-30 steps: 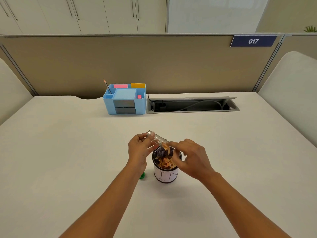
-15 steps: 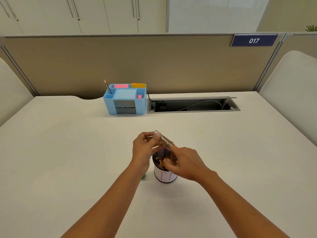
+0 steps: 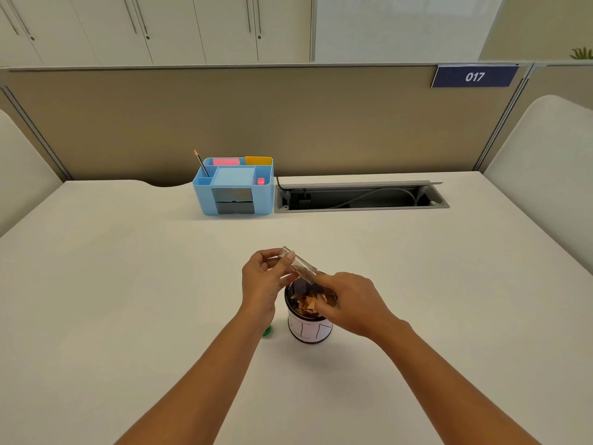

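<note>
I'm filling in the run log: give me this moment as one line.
left hand: holds clear tube tilted over cup | right hand: at tube's lower end, grip unclear | cup: upright on table, shavings inside

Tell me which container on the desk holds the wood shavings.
The dark mesh cup with the white label in front, not the blue organizer at the back.

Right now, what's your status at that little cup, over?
Left hand pinches clear tube, tilted over cup of shavings. Right hand at tube's lower end, grip unclear. Small green thing beside cup, not blocking.
</note>
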